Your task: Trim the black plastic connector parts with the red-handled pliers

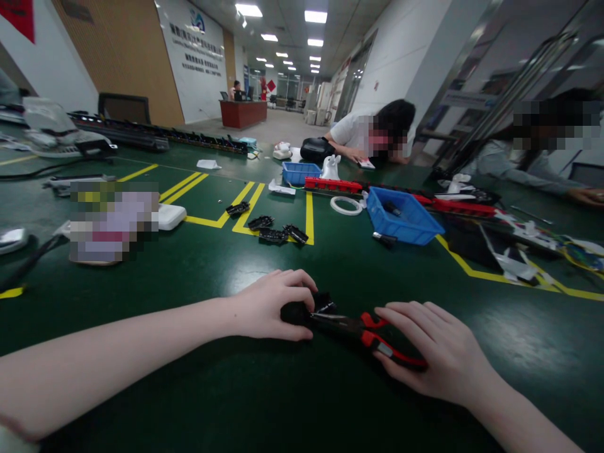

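Left hand (278, 308): on a workpiece (324, 305), left of my pliers (370, 338).
Right hand (434, 352): on the pliers' right end.
Table (207, 258), beyond my hands: loose parts (272, 236).
Bin (401, 231): right of those parts.
Ring (336, 208): just left of the bin.

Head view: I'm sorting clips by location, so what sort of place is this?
Probably a company office with a work area: a lettered wall, a red-brown desk and red-handled pliers.

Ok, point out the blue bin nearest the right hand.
The larger blue bin, with a black piece inside, is nearest the right hand; the smaller blue bin stands farther back and to the left.
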Motion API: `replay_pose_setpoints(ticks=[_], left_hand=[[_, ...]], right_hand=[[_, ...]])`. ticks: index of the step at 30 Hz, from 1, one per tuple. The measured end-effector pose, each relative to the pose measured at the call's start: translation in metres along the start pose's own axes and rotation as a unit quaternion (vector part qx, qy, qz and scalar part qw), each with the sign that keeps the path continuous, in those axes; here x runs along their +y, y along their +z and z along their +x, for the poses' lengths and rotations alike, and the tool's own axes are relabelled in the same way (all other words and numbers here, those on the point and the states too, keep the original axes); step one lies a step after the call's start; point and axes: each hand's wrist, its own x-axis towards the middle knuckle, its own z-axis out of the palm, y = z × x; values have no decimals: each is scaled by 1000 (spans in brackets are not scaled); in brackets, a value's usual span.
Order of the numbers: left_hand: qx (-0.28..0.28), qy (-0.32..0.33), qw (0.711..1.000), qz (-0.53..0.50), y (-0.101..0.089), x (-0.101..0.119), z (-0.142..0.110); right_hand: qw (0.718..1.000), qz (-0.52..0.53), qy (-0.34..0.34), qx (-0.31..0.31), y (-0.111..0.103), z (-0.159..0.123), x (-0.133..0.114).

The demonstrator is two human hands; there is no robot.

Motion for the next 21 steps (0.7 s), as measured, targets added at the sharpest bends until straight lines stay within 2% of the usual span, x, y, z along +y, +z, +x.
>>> replay_pose_setpoints(ticks=[10, 21], left_hand=[[1, 7, 998, -64, 1, -4, 2], [-15, 7, 998, -59, 0, -5, 3]], right_hand=[[994, 83, 62, -16, 7, -6, -1], [996, 77, 45, -10, 7, -4, -3]])
